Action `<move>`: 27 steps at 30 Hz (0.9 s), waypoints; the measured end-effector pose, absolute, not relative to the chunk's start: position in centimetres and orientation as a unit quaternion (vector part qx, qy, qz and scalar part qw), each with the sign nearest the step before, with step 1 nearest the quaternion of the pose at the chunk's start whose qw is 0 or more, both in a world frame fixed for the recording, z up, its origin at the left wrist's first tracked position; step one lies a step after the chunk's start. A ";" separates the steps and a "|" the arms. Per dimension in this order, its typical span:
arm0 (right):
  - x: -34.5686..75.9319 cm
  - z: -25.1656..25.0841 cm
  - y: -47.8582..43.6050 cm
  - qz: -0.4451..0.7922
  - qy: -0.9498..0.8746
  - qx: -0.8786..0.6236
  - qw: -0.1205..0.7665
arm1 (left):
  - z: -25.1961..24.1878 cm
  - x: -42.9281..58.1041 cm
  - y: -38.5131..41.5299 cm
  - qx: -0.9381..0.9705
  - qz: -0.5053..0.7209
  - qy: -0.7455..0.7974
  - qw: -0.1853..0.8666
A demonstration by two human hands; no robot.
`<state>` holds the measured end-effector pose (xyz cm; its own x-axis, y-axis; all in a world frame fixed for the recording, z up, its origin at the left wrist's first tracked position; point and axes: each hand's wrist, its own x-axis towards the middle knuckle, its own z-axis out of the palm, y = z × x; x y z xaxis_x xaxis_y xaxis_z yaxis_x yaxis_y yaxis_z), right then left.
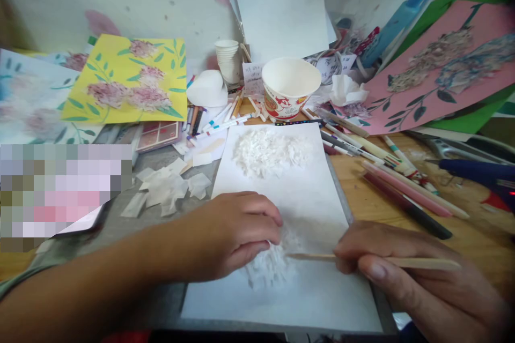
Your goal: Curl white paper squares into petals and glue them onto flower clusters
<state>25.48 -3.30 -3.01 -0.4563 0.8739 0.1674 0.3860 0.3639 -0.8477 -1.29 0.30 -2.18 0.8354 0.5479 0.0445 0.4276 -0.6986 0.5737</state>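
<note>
Meanwhile, the left hand (237,233) presses curled fingers onto a white paper tuft (269,268) on a sheet (309,198); the right hand (406,273) pinches a wooden stick (317,258).

The left hand (229,233) is bare, its arm wearing a grey-green short sleeve (18,281).

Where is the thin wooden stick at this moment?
In the head view, low and right of centre: the right hand pinches the thin wooden stick, whose tip points left at the lower clump of shredded white paper, beside the left hand.
</note>
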 end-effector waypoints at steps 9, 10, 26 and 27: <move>25.7 -3.8 -3.9 0.389 -0.707 -0.473 0.353 | -1.4 -2.4 1.3 0.905 0.068 0.318 0.275; 25.5 -3.9 -4.0 0.394 -0.706 -0.466 0.360 | -1.4 -2.5 1.4 0.903 0.057 0.316 0.285; 24.6 -6.0 -3.5 0.464 -0.616 -0.519 0.370 | -2.0 -1.9 1.8 0.890 0.062 0.324 0.314; 24.9 -6.2 -3.3 0.474 -0.596 -0.518 0.389 | -2.1 -1.9 1.8 0.889 0.064 0.328 0.314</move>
<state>24.92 -3.32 -6.22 -0.1608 0.9866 -0.0270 0.2477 0.0138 -0.9687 -1.87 1.83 -2.09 0.7769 0.6228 -0.0925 0.5428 -0.5880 0.5997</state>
